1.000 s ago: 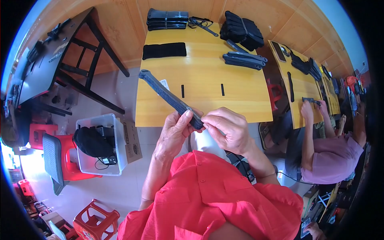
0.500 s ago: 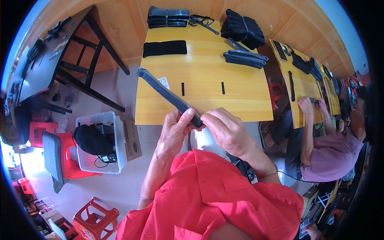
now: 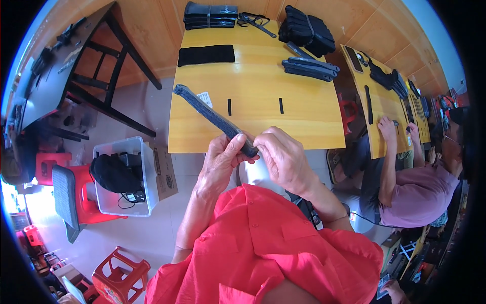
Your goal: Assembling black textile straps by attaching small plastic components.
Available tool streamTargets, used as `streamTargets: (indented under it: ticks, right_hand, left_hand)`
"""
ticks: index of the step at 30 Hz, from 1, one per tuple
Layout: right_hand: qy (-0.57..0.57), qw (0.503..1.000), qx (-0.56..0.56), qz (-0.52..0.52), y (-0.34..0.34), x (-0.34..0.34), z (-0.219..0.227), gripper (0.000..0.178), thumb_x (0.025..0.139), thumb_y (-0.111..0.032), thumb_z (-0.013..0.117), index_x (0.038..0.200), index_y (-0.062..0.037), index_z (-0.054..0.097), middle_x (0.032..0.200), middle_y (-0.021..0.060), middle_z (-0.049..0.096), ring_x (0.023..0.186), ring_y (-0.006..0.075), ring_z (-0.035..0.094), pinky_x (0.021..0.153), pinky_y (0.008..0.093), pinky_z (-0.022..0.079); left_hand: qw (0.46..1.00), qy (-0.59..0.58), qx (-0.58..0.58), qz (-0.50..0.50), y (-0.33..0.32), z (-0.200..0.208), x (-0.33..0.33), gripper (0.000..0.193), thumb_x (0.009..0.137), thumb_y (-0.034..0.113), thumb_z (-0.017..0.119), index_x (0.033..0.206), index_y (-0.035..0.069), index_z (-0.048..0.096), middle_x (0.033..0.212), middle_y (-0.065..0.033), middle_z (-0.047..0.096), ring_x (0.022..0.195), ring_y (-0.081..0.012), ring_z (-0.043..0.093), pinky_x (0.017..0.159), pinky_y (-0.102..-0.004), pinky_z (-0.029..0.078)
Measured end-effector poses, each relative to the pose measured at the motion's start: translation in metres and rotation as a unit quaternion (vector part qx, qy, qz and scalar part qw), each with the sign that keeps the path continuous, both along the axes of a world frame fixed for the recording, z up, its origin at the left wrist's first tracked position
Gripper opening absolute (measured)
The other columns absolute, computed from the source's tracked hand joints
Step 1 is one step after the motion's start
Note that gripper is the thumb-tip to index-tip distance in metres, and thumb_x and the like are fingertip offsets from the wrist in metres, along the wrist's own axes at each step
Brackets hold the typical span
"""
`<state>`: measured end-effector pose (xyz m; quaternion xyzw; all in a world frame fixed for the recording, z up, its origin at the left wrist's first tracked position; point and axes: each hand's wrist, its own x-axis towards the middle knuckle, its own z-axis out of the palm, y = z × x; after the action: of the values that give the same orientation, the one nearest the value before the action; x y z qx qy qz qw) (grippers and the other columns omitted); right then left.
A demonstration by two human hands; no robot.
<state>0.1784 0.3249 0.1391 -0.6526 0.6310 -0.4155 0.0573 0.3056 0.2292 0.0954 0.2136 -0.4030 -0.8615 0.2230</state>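
A long, folded strip of dark grey fabric (image 3: 210, 112) slants from the table's left part down to my body. My left hand (image 3: 221, 157) is closed round its lower end, thumb on top. At that same end, the fingers of my right hand (image 3: 283, 154) are pinched together against the tip; what exactly lies between them is hidden. A white label (image 3: 205, 98) shows on the table behind the strip. Two short black strips, a left one (image 3: 229, 107) and a right one (image 3: 281, 105), lie on the yellow table (image 3: 255, 134).
A flat black fabric piece (image 3: 206, 55), a banded dark stack (image 3: 210, 16), a black bundle (image 3: 306, 31) and folded grey strips (image 3: 310, 69) lie farther back. A clear bin (image 3: 148, 177) and red stool (image 3: 121, 273) stand left. Another person (image 3: 417, 195) works at the right table.
The view has shifted slightly. Both my hands stay at the strip's lower end, with the right fingers a little changed in pose. The other person's hands have moved slightly.
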Motion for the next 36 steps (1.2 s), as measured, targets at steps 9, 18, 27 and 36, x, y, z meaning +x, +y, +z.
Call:
streamTargets:
  ticks: [9, 18, 27, 36]
  right_hand:
    - [0.148, 0.985, -0.083, -0.024, -0.002, 0.003, -0.013, 0.023, 0.065, 0.008, 0.059, 0.086, 0.0034, 0.052, 0.075, 0.0100, 0.049, 0.064, 0.0228, 0.054, 0.049, 0.0301, 0.046]
    - [0.159, 0.987, -0.031, -0.017, 0.002, 0.001, -0.008, 0.021, 0.069, 0.008, 0.059, 0.088, 0.0026, 0.053, 0.075, 0.0104, 0.054, 0.063, 0.0242, 0.056, 0.051, 0.0318, 0.047]
    - [-0.055, 0.997, 0.050, 0.023, 0.006, -0.012, -0.006, 0.010, 0.080, 0.003, 0.056, 0.087, -0.0002, 0.050, 0.075, 0.0116, 0.048, 0.059, 0.0274, 0.053, 0.052, 0.0347, 0.043]
    - [-0.257, 0.964, 0.051, 0.044, 0.011, -0.014, -0.006, 0.017, 0.078, -0.004, 0.067, 0.092, -0.0001, 0.058, 0.084, 0.0076, 0.055, 0.075, 0.0159, 0.062, 0.064, 0.0252, 0.051]
  left_hand:
    - [0.999, 0.030, 0.039, 0.014, 0.002, -0.002, -0.005, 0.034, 0.093, 0.029, 0.050, 0.095, -0.005, 0.055, 0.080, -0.0079, 0.059, 0.071, -0.0135, 0.057, 0.067, -0.0276, 0.049]
    - [1.000, 0.003, 0.002, 0.013, 0.003, -0.004, -0.004, 0.035, 0.093, 0.030, 0.051, 0.094, -0.005, 0.054, 0.079, -0.0085, 0.060, 0.071, -0.0132, 0.057, 0.067, -0.0274, 0.048]
    - [0.998, -0.014, 0.007, -0.067, 0.004, -0.002, -0.004, 0.038, 0.093, 0.034, 0.049, 0.099, -0.002, 0.053, 0.083, -0.0085, 0.057, 0.073, -0.0141, 0.057, 0.073, -0.0279, 0.050]
    - [0.997, 0.027, 0.057, -0.034, 0.001, 0.002, -0.006, 0.032, 0.095, 0.027, 0.044, 0.100, -0.004, 0.052, 0.081, -0.0083, 0.059, 0.070, -0.0136, 0.059, 0.063, -0.0265, 0.049]
